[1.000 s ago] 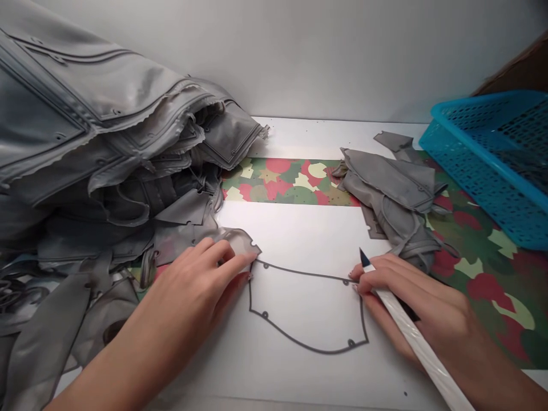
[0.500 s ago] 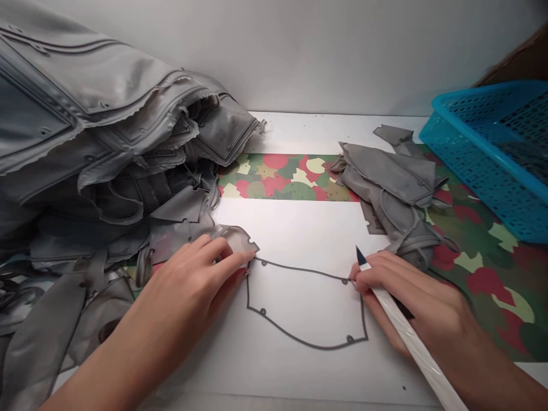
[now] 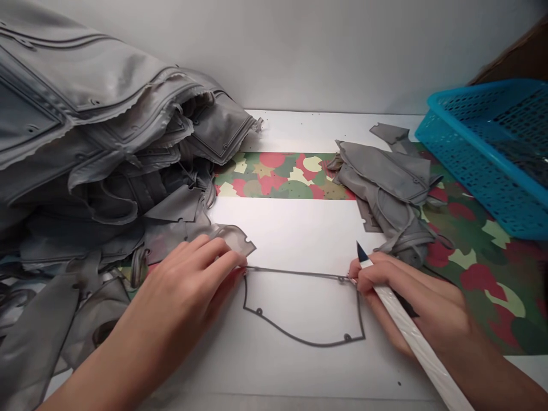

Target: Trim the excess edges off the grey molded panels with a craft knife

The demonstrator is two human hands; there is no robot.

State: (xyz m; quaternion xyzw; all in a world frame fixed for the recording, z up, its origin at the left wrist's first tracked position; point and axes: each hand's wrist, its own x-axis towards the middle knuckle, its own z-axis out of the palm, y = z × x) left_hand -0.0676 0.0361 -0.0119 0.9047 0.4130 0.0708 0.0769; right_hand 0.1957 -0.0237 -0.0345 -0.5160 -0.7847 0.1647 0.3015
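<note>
A thin dark-grey gasket point(image 3: 299, 341), a closed loop with small round tabs, lies on the white sheet point(image 3: 282, 228). My left hand point(image 3: 201, 279) pinches its upper left corner between thumb and fingers. At the upper right corner, the fingertips of my right hand point(image 3: 411, 302) pinch the loop too. That same hand grips a craft knife point(image 3: 411, 331) with a white wrapped handle, its dark pointed blade facing up and away. The loop's top edge runs nearly straight between my hands, while its lower edge curves on the sheet.
A large heap of grey moulded rubber sheets point(image 3: 107, 114) rises at the left. Grey trimmed scraps point(image 3: 385, 171) lie at the right, beside a blue perforated basket point(image 3: 479, 177). Camouflage-patterned covering point(image 3: 278, 177) shows beneath the white sheet. A pale wall point(image 3: 299, 51) stands behind.
The gasket's top edge has gone from a slack curve to a nearly straight line between my hands. Both hands keep their hold, and the view has shifted slightly.
</note>
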